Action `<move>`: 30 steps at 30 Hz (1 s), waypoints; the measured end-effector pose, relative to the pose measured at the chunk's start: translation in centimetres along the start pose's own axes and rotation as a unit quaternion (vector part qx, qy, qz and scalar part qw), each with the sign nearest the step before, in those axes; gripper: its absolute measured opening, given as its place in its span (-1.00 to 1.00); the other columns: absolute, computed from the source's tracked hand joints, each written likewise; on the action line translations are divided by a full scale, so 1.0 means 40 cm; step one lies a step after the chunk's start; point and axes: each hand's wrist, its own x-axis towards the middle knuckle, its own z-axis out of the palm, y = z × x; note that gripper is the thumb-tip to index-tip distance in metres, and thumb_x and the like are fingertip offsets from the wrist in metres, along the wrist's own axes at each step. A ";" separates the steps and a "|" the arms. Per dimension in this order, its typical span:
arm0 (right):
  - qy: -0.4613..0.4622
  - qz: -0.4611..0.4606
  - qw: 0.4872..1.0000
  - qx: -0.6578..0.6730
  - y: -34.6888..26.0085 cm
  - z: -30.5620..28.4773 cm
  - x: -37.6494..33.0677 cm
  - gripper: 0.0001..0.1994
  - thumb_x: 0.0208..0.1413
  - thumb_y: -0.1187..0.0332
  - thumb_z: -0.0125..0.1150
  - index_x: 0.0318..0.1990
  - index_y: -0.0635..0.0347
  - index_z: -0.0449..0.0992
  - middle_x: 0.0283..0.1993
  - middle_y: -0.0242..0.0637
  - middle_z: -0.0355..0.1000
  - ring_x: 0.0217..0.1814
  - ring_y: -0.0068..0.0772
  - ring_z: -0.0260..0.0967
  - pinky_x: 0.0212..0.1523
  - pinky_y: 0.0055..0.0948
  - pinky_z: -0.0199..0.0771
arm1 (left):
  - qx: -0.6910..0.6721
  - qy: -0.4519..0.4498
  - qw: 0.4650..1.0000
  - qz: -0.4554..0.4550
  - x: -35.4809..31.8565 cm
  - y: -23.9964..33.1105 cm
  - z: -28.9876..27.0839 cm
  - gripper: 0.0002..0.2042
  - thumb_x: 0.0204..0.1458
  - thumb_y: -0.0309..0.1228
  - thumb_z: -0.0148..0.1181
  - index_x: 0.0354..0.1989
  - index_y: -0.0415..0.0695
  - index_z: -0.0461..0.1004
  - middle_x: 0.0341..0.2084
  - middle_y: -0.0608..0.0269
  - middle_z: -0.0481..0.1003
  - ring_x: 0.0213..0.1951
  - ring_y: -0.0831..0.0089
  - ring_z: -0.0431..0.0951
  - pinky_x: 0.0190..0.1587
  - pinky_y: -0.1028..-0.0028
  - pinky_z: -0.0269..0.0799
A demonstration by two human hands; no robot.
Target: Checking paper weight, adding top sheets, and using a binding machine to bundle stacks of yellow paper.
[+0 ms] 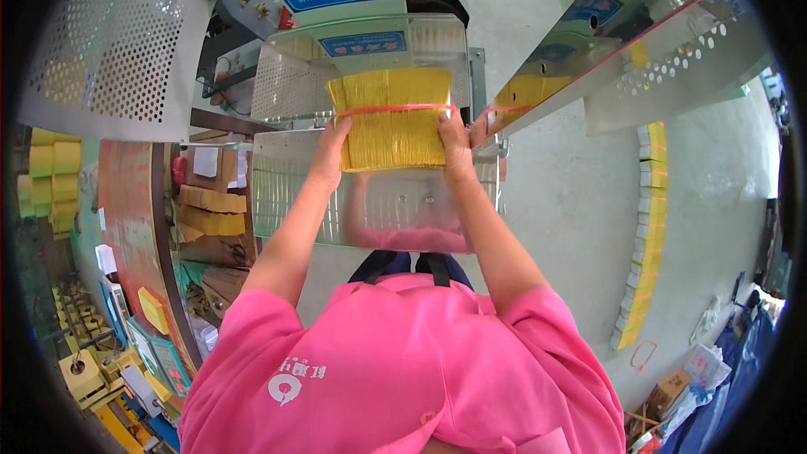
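Note:
Between my two hands is a thick bundle of yellow paper (395, 136), bound across its upper part by a red strap (391, 108). My left hand (333, 148) presses on the bundle's left side, and my right hand (455, 145) grips its right side near the strap. The fingers of both hands are partly hidden behind or under the paper. Below the bundle lies a shiny metal tray (294, 193) of the machine, which mirrors my pink sleeves. Whether the bundle rests on the metal or is held above it, I cannot tell.
A perforated metal panel (109, 50) stands at the left, and a slanting metal plate (622, 63) at the right. On the right floor runs a long row of yellow bundles (646, 235). A wooden table (130, 202) stands left, with brown bundles (212, 212) on a shelf beside it.

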 end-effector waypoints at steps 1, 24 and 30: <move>-0.007 0.012 1.000 0.015 -0.018 0.012 -0.019 -0.32 0.23 0.02 0.06 0.39 0.22 0.12 0.25 -0.17 0.24 0.23 -0.39 0.22 0.23 -0.45 0.19 | 0.015 0.019 1.000 0.011 -0.016 -0.005 -0.003 -0.50 0.20 -0.09 0.06 0.18 -0.19 0.31 0.06 0.26 0.40 0.11 0.45 0.37 0.17 0.39 0.24; 0.225 -0.131 0.965 0.041 0.027 0.071 -0.153 -0.92 0.22 0.47 0.07 -0.19 0.20 0.48 -0.20 -0.45 0.44 -0.14 -0.66 0.32 -0.08 -0.58 0.34 | 0.083 -0.007 0.995 0.063 -0.021 0.015 -0.151 -0.87 0.11 -0.47 0.20 -0.19 -0.13 0.41 -0.31 0.39 0.43 -0.25 0.59 0.39 -0.09 0.54 0.31; 0.265 -0.145 0.892 -0.337 0.188 0.002 -0.053 -0.70 0.24 0.31 -0.09 0.03 0.21 0.44 0.02 -0.07 0.42 0.10 -0.06 0.34 0.14 -0.16 0.32 | -0.048 -0.062 0.985 -0.152 0.080 0.023 -0.181 -0.52 0.26 -0.08 -0.09 0.17 -0.20 0.32 0.03 0.12 0.46 0.04 0.33 0.48 0.12 0.27 0.40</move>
